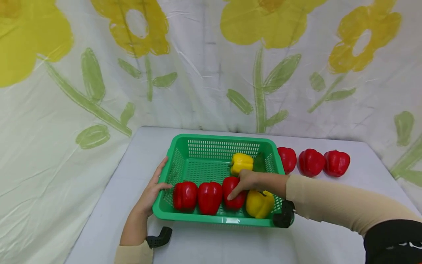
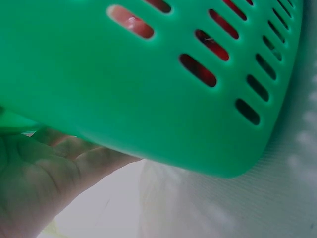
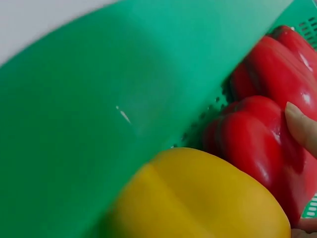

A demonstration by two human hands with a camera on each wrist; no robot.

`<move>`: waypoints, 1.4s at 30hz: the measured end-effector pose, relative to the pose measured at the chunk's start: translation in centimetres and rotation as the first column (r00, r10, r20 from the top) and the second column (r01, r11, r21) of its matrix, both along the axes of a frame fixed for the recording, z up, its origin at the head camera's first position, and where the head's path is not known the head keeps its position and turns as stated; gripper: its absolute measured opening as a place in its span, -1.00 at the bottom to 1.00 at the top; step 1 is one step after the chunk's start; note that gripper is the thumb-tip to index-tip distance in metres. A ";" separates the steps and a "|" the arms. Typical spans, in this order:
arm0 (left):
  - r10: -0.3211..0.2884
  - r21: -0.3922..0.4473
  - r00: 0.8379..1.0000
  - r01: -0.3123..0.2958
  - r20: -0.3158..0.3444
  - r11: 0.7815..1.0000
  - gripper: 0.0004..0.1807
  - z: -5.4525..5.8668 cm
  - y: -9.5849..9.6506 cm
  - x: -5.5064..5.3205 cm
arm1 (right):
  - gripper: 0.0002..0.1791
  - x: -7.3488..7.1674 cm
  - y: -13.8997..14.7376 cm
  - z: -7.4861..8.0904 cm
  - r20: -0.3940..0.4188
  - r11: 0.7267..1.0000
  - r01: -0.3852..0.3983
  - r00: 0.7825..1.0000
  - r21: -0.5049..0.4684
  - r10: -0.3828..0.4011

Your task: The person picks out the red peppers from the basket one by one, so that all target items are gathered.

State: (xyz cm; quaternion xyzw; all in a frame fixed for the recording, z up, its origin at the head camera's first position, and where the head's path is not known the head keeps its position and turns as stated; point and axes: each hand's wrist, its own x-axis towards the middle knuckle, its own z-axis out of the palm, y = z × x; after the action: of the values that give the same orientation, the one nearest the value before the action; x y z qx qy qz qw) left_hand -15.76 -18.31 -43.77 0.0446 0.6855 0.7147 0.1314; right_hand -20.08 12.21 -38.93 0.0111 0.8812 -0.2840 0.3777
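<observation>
A green plastic basket [image 1: 217, 219] with slotted walls stands on the table. At its left end is my left hand [image 1: 152, 192], the thumb over the rim and the fingers along the outer wall; the left wrist view shows the palm [image 2: 29, 178] beside that wall. My right hand [image 1: 245, 181] reaches in over the right side and grips a red bell pepper [image 1: 230, 187], thumb and fingers on opposite sides of it. Left of it in the front row are two more red bell peppers [image 1: 210, 198]; on its right lies a yellow bell pepper [image 3: 198, 198].
Farther back in the basket lie another yellow bell pepper [image 1: 242, 163] and a dark green item [image 1: 259, 162]. Three red bell peppers [image 1: 311, 162] sit in a row on the white table [image 1: 141, 146], right of the basket. A flower-printed cloth [image 1: 204, 91] hangs behind.
</observation>
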 end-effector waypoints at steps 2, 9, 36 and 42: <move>0.007 -0.005 1.000 -0.007 -0.001 1.000 -0.09 0.0 -0.1 0.0 | -0.26 0.0 -0.1 -0.1 -0.002 1.000 0.012 1.000 -0.010 -0.012; -0.006 0.007 1.000 0.006 0.010 1.000 -0.10 -0.1 0.0 0.0 | -0.16 0.1 -0.1 -0.3 -0.020 0.995 0.072 0.997 -0.069 -0.073; -0.003 -0.003 1.000 0.003 0.000 1.000 -0.10 -0.1 0.0 0.0 | -0.19 0.8 1.0 -1.0 -0.056 0.922 0.146 0.983 -0.358 -0.177; 0.000 -0.008 1.000 0.000 0.002 1.000 -0.11 0.0 0.0 0.1 | -0.26 0.9 1.1 -0.7 -0.044 0.877 0.158 0.979 -0.453 -0.200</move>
State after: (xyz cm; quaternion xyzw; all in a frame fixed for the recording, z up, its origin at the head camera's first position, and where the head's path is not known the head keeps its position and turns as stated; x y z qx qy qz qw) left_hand -15.68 -18.27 -43.76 0.0433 0.6884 0.7118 0.1326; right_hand -19.23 13.34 -39.65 -0.0072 0.8035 -0.5127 0.3023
